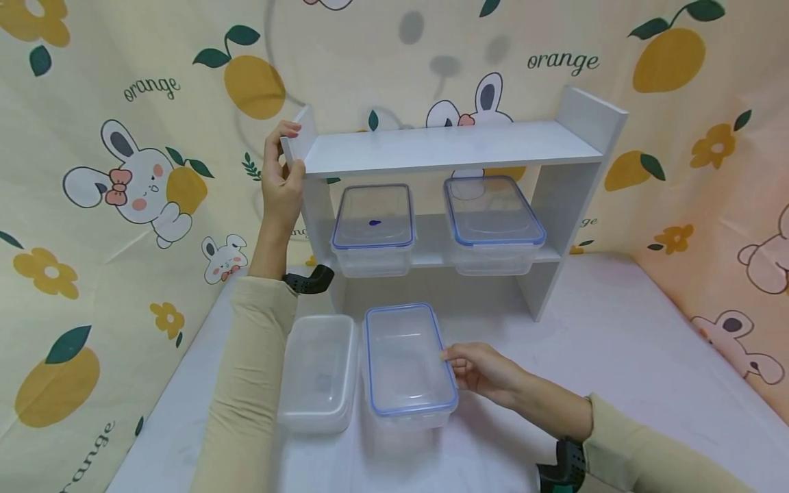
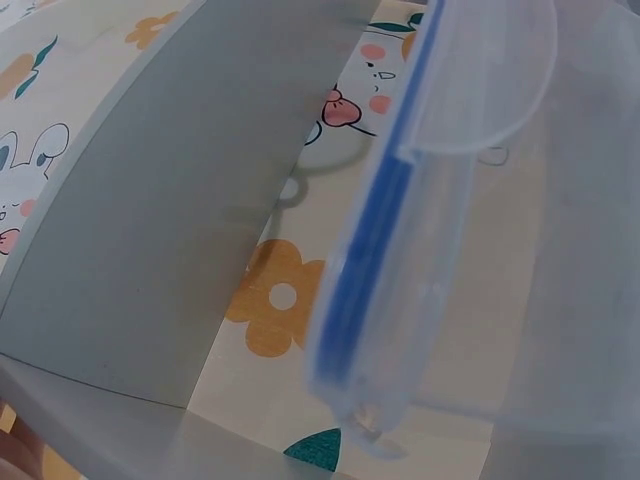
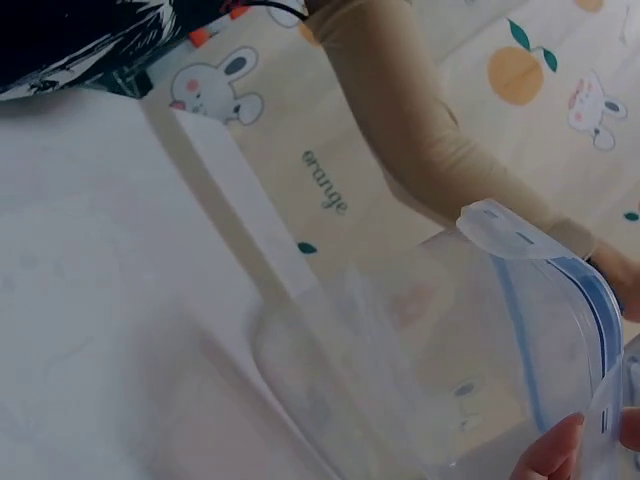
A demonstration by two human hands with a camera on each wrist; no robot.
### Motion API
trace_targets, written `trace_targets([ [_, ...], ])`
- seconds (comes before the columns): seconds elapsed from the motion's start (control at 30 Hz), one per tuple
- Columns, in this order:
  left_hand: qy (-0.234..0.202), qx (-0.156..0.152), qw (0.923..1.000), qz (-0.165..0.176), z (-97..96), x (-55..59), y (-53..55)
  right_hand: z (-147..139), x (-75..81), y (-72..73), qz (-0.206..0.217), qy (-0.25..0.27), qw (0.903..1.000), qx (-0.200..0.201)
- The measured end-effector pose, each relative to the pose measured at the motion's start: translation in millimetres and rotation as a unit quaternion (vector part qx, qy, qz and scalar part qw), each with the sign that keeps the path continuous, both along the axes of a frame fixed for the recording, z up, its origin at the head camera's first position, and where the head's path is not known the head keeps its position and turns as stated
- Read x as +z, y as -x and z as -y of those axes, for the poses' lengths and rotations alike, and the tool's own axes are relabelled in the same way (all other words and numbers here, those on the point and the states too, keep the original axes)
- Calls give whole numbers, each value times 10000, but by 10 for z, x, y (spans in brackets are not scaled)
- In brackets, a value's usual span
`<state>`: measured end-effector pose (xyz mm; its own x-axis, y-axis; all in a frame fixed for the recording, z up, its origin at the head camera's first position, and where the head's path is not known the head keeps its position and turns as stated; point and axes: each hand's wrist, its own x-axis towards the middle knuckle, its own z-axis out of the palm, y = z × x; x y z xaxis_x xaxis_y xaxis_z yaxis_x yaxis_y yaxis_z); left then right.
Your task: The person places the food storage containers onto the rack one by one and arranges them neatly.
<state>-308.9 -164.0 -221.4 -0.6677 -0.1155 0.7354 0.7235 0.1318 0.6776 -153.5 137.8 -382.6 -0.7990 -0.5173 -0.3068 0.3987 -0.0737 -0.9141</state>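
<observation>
Clear box [image 1: 403, 359]: oblong and round-cornered, its see-through lid rimmed in blue.
Box's place: held over the tabletop [image 1: 616, 329], nearer the left edge than the right; whether the tabletop is touched cannot be told.
Right grip [image 1: 487, 373]: clamped on the clear box's right edge.
Left grip [image 1: 283, 174]: clasped round the white shelf's [image 1: 456, 147] upper left side.
Frosted box [image 1: 317, 373]: set just left.

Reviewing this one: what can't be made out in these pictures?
Left hand: left wrist view, mostly cut off by the lower-left corner.
Right hand: right wrist view, mostly cut off by the bottom and right edges.
Blue mark on a shelved box: head view, too small to identify.
Dark item: right wrist view, cut off by the top-left corner.
</observation>
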Motion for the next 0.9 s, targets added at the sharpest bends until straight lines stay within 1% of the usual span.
trace_targets([
  [0.17,22,-4,10000,2,1,0,0,-8,88,-21,-9,0,10000,91],
  [0.2,20,-8,10000,-39,14,-19,36,-10,105,-25,-24,4,9999,116],
  [0.47,-5,-65,9998,-206,7,-24,31,-47,210,-50,-196,-42,9994,279],
  [0.63,6,-27,9999,-157,4,-17,11,-57,275,-67,-213,-50,9993,315],
  [0.9,-30,-84,9998,-170,-6,-7,-3,-72,403,-92,-254,-59,9990,354],
])
